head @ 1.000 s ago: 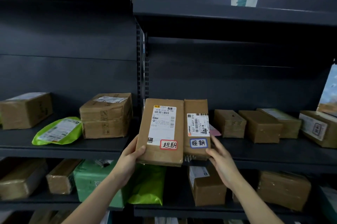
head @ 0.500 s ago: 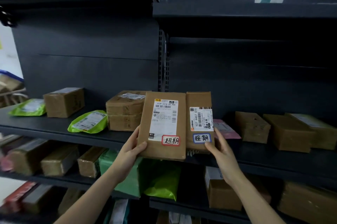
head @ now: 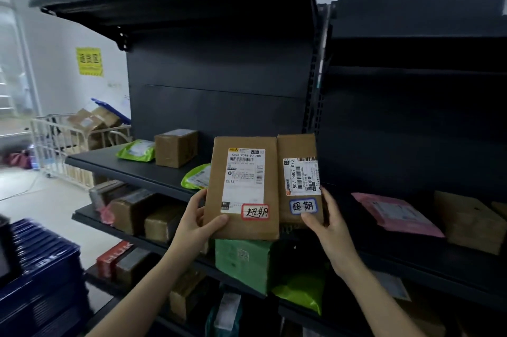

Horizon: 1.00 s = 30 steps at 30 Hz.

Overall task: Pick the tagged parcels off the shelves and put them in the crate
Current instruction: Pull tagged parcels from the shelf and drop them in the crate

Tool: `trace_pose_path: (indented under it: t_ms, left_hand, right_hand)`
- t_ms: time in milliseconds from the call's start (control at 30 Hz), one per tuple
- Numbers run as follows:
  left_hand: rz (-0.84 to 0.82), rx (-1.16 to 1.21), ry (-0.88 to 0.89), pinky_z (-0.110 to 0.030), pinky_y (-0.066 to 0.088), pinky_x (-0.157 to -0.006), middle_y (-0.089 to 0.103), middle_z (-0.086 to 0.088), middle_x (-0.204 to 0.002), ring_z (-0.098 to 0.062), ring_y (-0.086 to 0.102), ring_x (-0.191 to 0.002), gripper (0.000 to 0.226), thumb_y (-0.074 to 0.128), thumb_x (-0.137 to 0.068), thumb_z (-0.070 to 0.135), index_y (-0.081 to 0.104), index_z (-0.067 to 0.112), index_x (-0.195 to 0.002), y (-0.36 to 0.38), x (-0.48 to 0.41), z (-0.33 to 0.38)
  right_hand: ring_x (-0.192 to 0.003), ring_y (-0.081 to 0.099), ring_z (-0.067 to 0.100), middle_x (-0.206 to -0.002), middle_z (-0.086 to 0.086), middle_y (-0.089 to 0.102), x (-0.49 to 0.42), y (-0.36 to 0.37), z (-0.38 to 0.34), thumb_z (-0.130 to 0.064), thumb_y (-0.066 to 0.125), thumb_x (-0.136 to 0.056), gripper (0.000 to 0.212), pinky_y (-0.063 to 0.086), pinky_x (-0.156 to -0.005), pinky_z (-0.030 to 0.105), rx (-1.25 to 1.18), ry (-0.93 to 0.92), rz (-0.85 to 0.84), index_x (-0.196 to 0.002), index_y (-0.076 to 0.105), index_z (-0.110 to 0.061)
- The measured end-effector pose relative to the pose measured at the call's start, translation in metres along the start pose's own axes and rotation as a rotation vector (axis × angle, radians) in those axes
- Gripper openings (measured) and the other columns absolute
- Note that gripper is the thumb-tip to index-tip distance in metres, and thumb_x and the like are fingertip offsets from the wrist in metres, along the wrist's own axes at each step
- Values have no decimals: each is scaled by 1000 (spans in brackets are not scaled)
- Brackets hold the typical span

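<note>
Two flat brown parcels stand upright side by side in front of the dark shelf. The wider parcel [head: 242, 188] carries a white shipping label and a red-bordered handwritten tag; my left hand [head: 196, 222] grips its lower left corner, thumb on the front. The narrower parcel [head: 299, 180] has a blue-bordered tag; my right hand [head: 327, 222] pinches its bottom right corner. A dark blue crate [head: 41, 279] sits at the lower left, partly out of frame.
Dark metal shelves [head: 131, 169] hold a brown box [head: 175, 147], green mailers [head: 137, 150], a pink mailer [head: 395, 213] and more boxes below. A white wire cart [head: 71, 139] with cartons stands at the left on the pale floor.
The view has swung left, bringing the blue crate, cart and floor into sight. Both hands still hold the two tagged parcels, now away from the shelf edge.
</note>
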<state>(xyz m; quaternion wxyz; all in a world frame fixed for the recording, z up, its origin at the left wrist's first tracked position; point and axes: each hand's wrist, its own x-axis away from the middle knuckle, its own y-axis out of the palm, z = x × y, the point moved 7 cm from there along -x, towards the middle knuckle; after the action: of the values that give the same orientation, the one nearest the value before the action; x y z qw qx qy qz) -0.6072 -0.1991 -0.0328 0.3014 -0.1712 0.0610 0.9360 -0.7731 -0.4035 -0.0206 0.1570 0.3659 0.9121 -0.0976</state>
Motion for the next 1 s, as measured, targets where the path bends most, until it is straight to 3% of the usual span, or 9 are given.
trace_pose_path:
  t_ms: [167, 267, 367, 433, 533, 633, 767, 933, 1000]
  left_hand:
    - [78, -13, -19, -17, 54, -68, 60, 9, -114, -8, 59, -103, 86, 74, -46, 49, 38, 39, -124, -77, 14, 3]
    - [130, -14, -10, -16, 54, -70, 59, 11, -116, -8, 59, -104, 82, 75, -46, 48, 39, 44, -120, -130, 23, 8]
    - [173, -26, -29, -25, 57, -78, 59, 4, -122, -13, 59, -108, 86, 78, -55, 37, 38, 38, -130, -187, 32, 7]
    - [205, -68, -42, -30, 55, -85, 59, 0, -125, -16, 59, -111, 97, 78, -53, 42, 35, 32, -139, -228, 40, 6]
    - [241, -77, -49, -28, 56, -82, 61, 3, -122, -16, 60, -110, 94, 77, -50, 47, 36, 38, -135, -286, 53, 5]
    - [297, -81, -65, -22, 56, -76, 62, 4, -118, -11, 64, -104, 81, 81, -66, 30, 36, 38, -133, -342, 69, 3]
    - [391, -117, -62, -14, 54, -66, 64, 10, -108, 3, 67, -86, 65, 67, -83, 3, 37, 40, -126, -409, 95, 5]
    - [509, -131, -100, -21, 55, -73, 66, 6, -113, -14, 64, -102, 66, 75, -77, 17, 40, 48, -124, -482, 133, 8]
    - [557, -142, -95, -21, 55, -73, 64, 4, -115, -17, 63, -104, 62, 70, -82, 11, 39, 50, -118, -506, 145, 9]
  right_hand:
    - [-100, 51, -8, -112, -22, 52, -1, 80, -7, -13, 64, -85, 62, 44, -74, 10, -13, 0, -106, -127, 30, -43]
    - [-112, 51, 3, -123, -15, 52, 1, 134, -9, -18, 67, -84, 63, 43, -95, 26, -2, -9, -159, -127, 30, -45]
    - [-97, 49, -12, -113, -27, 49, 6, 195, -15, -17, 65, -85, 60, 41, -83, 15, -31, -9, -219, -125, 30, -45]
    - [-95, 49, -12, -110, -29, 48, 9, 234, -17, -15, 65, -85, 60, 40, -78, 14, -49, -8, -245, -124, 30, -45]
    - [-111, 48, 3, -122, -15, 49, 15, 295, -14, -15, 66, -84, 64, 38, -96, 28, -51, -3, -286, -129, 31, -44]
    - [-120, 44, 9, -126, -12, 50, 26, 356, -12, -17, 66, -85, 63, 36, -104, 35, -60, 5, -336, -131, 32, -43]
    - [-101, 48, -9, -112, -23, 51, 43, 432, -15, -10, 63, -86, 63, 35, -94, 27, -114, 29, -420, -137, 33, -34]
    - [-112, 51, 9, -124, -5, 52, 63, 517, -19, -6, 63, -86, 58, 38, -91, 25, -134, 33, -537, -125, 36, -39]
    - [-109, 52, 4, -127, -4, 51, 68, 548, -21, -4, 62, -86, 60, 42, -85, 17, -154, 32, -590, -130, 36, -35]
